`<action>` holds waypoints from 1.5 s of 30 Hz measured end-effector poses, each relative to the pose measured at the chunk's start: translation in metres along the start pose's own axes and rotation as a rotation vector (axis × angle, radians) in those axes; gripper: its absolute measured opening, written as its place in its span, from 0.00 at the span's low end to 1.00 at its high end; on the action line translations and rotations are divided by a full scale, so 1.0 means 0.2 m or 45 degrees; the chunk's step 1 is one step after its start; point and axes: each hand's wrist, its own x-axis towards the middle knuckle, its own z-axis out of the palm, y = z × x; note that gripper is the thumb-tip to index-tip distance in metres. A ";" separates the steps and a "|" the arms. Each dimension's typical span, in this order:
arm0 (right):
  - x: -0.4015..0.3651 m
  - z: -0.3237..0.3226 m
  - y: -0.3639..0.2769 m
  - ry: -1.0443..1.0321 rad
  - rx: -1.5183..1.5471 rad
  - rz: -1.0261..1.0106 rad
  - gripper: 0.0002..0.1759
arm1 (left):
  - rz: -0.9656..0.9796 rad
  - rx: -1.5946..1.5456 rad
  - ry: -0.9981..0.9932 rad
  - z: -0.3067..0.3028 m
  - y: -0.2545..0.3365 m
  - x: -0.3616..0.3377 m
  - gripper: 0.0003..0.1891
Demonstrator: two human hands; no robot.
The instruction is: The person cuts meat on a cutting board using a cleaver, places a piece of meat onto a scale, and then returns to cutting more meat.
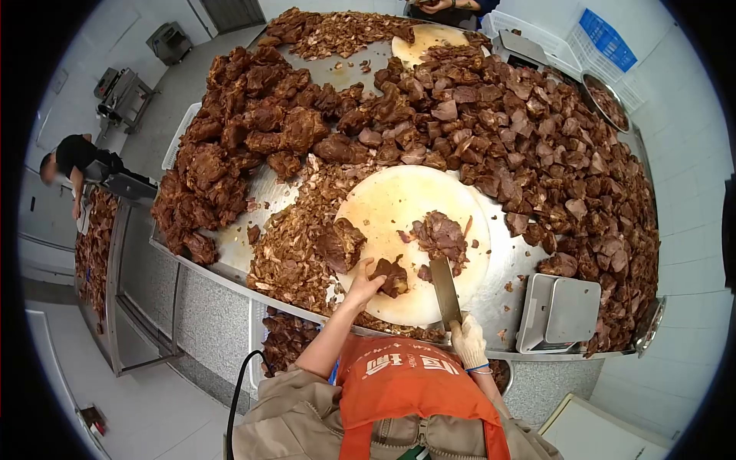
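Note:
My left hand (364, 285) is bare, with its fingers closed on a dark brown piece of meat (392, 277) at the near left of a round cutting board (368, 207). In my right hand (468, 342), which wears a white glove, is the handle of a cleaver (445, 290). The wide blade points away from me, its tip touching or just beside a heap of cut meat (442, 236) on the board. A larger chunk of cooked meat (340, 244) rests at the board's left edge.
Big meat chunks (264, 123) pile up at the left, smaller pieces (529, 130) at the right. Trimmings (295, 245) lie left of the board. A scale (560, 309) stands near right. Another person (84, 157) works at the far left; a co-worker's hands (441, 6) show across the table.

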 end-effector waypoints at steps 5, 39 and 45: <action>0.02 -0.01 0.05 -0.017 0.003 -0.046 0.11 | -0.334 -0.883 -0.494 -0.07 -0.11 0.15 0.24; 0.00 -0.07 0.01 -0.062 0.028 -0.152 0.13 | 0.798 0.476 0.405 0.14 0.04 0.25 0.25; 0.02 -0.09 -0.05 -0.038 0.140 -0.066 0.12 | 1.164 1.503 0.223 0.21 -0.10 0.07 0.21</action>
